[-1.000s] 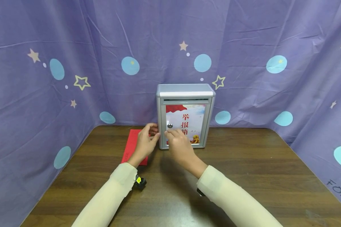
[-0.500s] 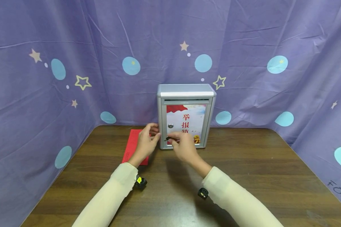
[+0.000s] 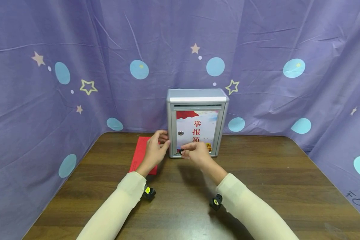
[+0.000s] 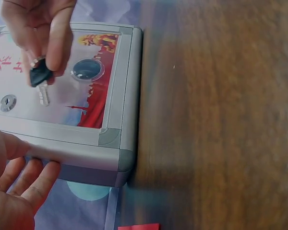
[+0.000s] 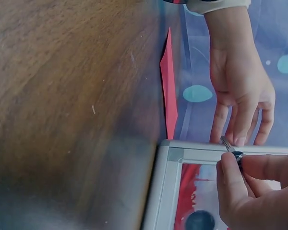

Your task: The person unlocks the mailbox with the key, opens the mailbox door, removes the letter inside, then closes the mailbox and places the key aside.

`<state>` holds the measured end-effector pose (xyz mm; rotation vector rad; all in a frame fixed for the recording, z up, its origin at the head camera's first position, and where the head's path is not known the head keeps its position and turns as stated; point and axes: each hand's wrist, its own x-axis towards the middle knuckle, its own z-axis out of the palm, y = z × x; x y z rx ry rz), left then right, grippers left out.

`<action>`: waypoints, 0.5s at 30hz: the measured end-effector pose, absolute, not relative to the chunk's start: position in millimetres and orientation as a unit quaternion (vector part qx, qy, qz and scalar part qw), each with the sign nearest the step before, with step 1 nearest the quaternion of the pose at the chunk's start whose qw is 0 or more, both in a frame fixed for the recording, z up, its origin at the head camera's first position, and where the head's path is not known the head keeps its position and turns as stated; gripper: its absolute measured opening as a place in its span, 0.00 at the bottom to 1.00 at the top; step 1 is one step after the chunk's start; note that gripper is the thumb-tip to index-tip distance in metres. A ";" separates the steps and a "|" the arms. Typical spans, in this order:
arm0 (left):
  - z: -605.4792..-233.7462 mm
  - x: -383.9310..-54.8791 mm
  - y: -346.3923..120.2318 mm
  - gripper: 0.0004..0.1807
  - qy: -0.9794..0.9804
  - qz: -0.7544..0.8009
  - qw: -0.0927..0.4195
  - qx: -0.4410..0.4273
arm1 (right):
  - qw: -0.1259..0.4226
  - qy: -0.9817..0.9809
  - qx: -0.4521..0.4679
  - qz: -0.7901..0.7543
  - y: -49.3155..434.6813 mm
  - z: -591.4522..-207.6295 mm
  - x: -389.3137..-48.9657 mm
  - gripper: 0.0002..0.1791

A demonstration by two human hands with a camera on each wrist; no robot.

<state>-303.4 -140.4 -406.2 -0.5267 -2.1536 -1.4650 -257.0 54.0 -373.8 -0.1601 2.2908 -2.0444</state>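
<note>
A grey metal letter box [image 3: 198, 99] with a slot and a printed door stands upright at the back of the table. My right hand [image 3: 199, 154] pinches a key [image 4: 40, 74] by its black head, in front of the lower door. The key's bare metal blade [image 5: 226, 143] points toward the box's left side, apart from the round lock [image 4: 8, 102]. My left hand [image 3: 156, 150] is at the box's left side; in the left wrist view its fingertips [image 4: 50, 168] rest on that side, fingers slightly bent and spread.
A red envelope [image 3: 140, 151] lies on the brown table [image 3: 258, 186], left of the box and partly under my left forearm. A purple curtain [image 3: 174, 40] with stars and dots hangs close behind the box. Black cameras sit at both wrists.
My right hand has moved down and a little right across the door, away from the lock, and the key has come into sight in its fingers. My left hand has stayed in place.
</note>
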 end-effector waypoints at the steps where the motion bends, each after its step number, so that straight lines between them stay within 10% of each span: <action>1: -406.1 -303.5 -140.4 0.18 -0.787 -0.535 0.239 -0.192 | 0.046 0.729 -0.042 -0.681 54.3 -374.8 -257.9 0.13; 15: -405.1 -302.3 -139.9 0.18 -0.793 -0.529 0.239 -0.187 | 0.098 0.704 -0.006 -0.703 57.9 -390.5 -270.4 0.12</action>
